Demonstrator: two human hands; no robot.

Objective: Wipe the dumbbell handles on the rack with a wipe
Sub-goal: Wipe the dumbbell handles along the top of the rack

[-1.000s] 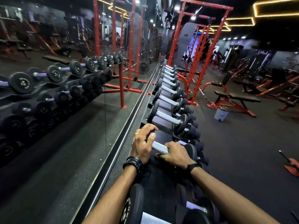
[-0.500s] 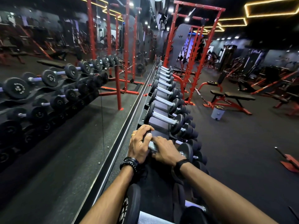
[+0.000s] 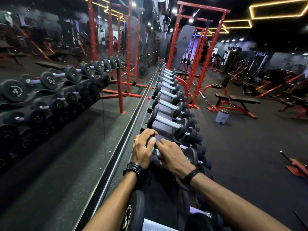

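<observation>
A black dumbbell (image 3: 191, 156) lies across the top tier of the dumbbell rack (image 3: 160, 194), right in front of me. My left hand (image 3: 143, 149) grips its left head, fingers curled over the top. My right hand (image 3: 171, 155) is wrapped over the steel handle, close against the left hand, and covers nearly all of the handle. No wipe shows; anything under the right palm is hidden. Beyond it the following dumbbell (image 3: 168, 122) rests with its bare silver handle showing.
More dumbbells (image 3: 168, 87) run away along the rack beside a wall mirror (image 3: 58, 130) on the left. A closer dumbbell head (image 3: 133, 212) sits under my left forearm. To the right are black floor, a grey bin (image 3: 222, 115), a red bench (image 3: 236, 100) and red racks (image 3: 198, 52).
My right hand has slid left along the handle until it meets the left hand, covering the bare steel seen earlier. The left hand has kept its grip on the head.
</observation>
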